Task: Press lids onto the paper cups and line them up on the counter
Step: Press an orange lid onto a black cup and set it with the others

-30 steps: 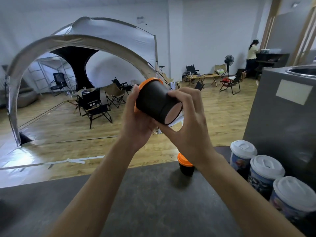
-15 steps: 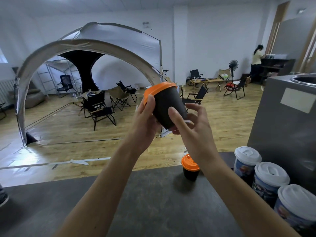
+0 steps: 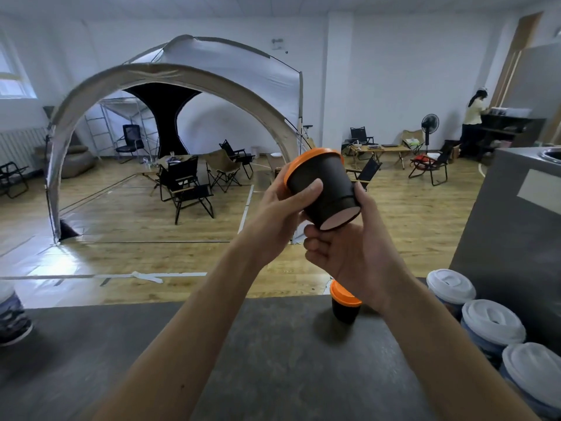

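I hold a black paper cup (image 3: 331,186) with an orange lid (image 3: 306,161) up in front of me, tilted so its pale bottom faces me. My left hand (image 3: 279,214) grips the cup's left side, thumb across the wall. My right hand (image 3: 355,250) cups it from below and the right, fingers curled round the base. A second black cup with an orange lid (image 3: 344,302) stands upright on the dark counter (image 3: 273,360), just below my right wrist. Three lidded printed cups (image 3: 491,323) stand in a row at the right.
A tall grey box (image 3: 516,226) rises at the counter's right end behind the white-lidded cups. Another printed cup (image 3: 12,311) sits at the far left edge. Beyond the counter lie a wooden floor, a tent, folding chairs and a person far away at the right.
The cup has tipped back so its bottom faces me again. My right hand has slid from the cup's side down under its base. My head has tilted up slightly.
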{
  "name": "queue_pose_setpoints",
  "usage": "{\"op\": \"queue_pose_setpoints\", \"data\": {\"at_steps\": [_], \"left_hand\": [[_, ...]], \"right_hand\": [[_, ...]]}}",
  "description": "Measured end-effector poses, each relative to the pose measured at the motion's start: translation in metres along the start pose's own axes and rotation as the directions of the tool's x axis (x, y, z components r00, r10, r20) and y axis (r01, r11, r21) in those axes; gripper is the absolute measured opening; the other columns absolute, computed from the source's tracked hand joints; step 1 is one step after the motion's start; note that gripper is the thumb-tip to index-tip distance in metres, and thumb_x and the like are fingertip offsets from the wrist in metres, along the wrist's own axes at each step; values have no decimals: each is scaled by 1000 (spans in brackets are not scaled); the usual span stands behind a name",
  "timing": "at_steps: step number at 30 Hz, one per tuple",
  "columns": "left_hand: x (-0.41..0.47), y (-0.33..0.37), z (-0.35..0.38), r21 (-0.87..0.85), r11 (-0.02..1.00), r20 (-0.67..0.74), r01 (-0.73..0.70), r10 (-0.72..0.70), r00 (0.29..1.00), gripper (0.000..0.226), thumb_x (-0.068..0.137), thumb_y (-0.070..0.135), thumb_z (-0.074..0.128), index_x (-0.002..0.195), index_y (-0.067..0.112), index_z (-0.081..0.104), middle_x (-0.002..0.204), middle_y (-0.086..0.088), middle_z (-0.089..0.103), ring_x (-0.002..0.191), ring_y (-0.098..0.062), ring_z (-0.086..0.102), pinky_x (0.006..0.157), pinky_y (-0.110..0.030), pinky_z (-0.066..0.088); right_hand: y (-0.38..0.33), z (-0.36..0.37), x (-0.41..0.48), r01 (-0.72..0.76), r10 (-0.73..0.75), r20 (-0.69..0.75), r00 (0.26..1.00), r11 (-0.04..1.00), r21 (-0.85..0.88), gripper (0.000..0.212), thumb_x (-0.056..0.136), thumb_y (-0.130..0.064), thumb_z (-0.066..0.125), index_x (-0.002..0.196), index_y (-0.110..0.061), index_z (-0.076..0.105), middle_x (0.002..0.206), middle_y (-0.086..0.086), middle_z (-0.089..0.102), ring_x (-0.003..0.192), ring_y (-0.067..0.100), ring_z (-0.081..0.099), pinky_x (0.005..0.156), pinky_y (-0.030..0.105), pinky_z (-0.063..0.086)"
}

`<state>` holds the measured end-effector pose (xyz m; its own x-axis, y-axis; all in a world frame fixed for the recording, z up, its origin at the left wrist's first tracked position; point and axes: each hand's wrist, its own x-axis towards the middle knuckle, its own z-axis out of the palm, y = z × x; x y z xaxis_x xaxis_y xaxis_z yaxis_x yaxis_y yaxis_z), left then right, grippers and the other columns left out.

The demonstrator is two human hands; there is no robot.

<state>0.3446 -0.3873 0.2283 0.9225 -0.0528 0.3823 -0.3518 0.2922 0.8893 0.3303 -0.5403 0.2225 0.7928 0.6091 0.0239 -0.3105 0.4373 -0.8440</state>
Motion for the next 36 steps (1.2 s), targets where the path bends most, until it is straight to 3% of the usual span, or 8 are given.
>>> {"op": "queue_pose_setpoints", "data": {"at_steps": [6,11,16,22,28,31,34,36], "left_hand": [[-2,1,1,132,991,-33,-19,23,999,64,84,35,76,140,15,53,125,-13,68,113,-23,69,89,-29,55],[-5,0,-2,26,1000,50,7,-8,999,66,90,21,71,148,8,43,137,-26,58,119,-34,63,96,-37,53],[-8,-2,-1,109,994,3,6,-6,1000,65,84,30,81,140,13,52,121,-10,70,113,-25,68,90,-32,55],[-6,-6,-1,151,988,47,1,-8,999,50,84,16,73,131,19,57,109,-3,73,107,-22,70,93,-36,58],[-3,-12,0,247,969,-35,1,8,999,62,74,45,79,127,18,62,110,-7,73,103,-21,70,87,-32,55],[-3,-17,-1,294,956,-37,3,8,999,67,74,44,82,132,17,59,113,-8,72,107,-22,69,89,-31,54],[-2,-24,-2,389,921,-30,18,-7,1000,55,83,33,82,131,19,58,108,-4,72,99,-12,70,80,-19,54],[-1,-23,1,420,904,-39,74,-63,997,37,100,37,60,130,17,57,105,-2,70,103,-12,68,77,-15,54]], "right_hand": [[-5,-1,1,5,-11,-57,998,994,-109,70,96,-66,39,109,-3,65,78,11,58,62,18,54,57,26,51],[-5,-4,-1,-83,61,117,991,978,191,68,97,-69,34,121,-8,52,69,3,47,51,11,41,51,22,40],[0,-8,1,-31,31,-4,1000,999,-10,74,95,-69,37,116,-3,63,79,9,56,58,16,48,51,27,48],[10,-13,-1,-81,60,91,994,965,251,66,96,-63,34,115,-4,56,70,3,50,51,10,41,46,20,42],[16,-16,-1,-67,51,89,995,982,179,69,95,-65,29,117,-5,56,67,2,43,54,12,41,44,22,41],[20,-20,-1,-58,44,86,995,983,173,70,97,-66,28,117,-6,58,70,3,50,56,12,47,43,23,44],[27,-23,-2,-6,2,42,999,996,88,81,89,-77,32,120,-9,62,77,4,57,60,13,52,45,24,46],[32,-28,-3,51,-49,-42,998,998,35,74,88,-74,38,115,-9,62,69,1,51,55,11,47,44,23,44]]}}
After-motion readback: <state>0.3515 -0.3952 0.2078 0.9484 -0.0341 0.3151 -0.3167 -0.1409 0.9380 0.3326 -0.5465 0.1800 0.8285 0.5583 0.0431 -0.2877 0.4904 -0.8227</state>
